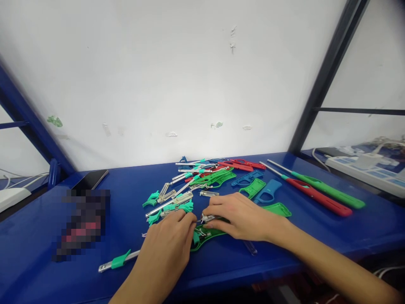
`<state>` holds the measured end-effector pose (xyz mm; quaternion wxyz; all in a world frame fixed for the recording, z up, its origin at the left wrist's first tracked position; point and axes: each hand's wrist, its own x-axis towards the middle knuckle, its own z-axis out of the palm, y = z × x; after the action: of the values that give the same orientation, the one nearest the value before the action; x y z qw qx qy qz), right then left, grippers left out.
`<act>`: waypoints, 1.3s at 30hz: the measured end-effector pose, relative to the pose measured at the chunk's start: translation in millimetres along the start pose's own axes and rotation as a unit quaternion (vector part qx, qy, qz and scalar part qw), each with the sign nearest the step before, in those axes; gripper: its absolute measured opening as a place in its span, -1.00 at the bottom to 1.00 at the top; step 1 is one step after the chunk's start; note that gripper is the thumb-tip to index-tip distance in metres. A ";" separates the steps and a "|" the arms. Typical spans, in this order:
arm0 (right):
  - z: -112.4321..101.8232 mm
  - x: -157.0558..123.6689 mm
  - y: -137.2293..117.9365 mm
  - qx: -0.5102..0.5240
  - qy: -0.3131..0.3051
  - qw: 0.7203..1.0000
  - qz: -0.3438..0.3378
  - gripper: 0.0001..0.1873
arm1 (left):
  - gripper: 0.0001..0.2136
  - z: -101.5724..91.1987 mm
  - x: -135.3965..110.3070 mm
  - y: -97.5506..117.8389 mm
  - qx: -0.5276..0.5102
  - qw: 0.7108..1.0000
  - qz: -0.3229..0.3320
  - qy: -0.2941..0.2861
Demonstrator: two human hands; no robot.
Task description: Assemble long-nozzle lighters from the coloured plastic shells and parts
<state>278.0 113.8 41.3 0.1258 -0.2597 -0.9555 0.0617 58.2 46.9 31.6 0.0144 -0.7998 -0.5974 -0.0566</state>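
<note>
A green lighter shell half (211,234) lies on the blue table between my hands, with small inner parts and a thin wire in it. My left hand (169,240) is closed at the shell's left end, its fingertips largely hidden. From under that hand a metal lighter tube (106,267) with a teal collar (119,260) sticks out to the left. My right hand (240,215) pinches a small clear and metallic lighter part (207,218) just above the shell. A clear plastic piece (251,247) lies below my right wrist.
Behind my hands lies a pile of metal tubes, teal pieces and coloured shells (218,177). Two finished-looking long lighters, red (319,197) and green (332,190), lie at right. A phone (90,180) is at left, near a blurred-out object (84,228). A white wall (190,84) stands behind.
</note>
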 end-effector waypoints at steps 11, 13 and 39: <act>-0.4 0.4 -0.2 -0.002 -0.002 1.000 0.001 -0.70 | -0.71 3.5 0.1 -1.0 -0.008 1.000 0.012 0.023; -0.5 0.3 -0.2 -0.003 -0.004 1.000 -0.001 -0.69 | -0.72 3.3 -0.3 -0.9 -0.010 1.000 0.013 0.025; 5.7 -1.3 4.7 -0.038 0.019 0.999 -0.022 -0.74 | -0.73 13.6 2.3 -5.5 0.002 0.993 0.095 0.069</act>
<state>279.8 116.8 34.7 0.1353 -0.2442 -0.9601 0.0178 54.7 51.9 18.1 0.0622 -0.8470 -0.5166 -0.1088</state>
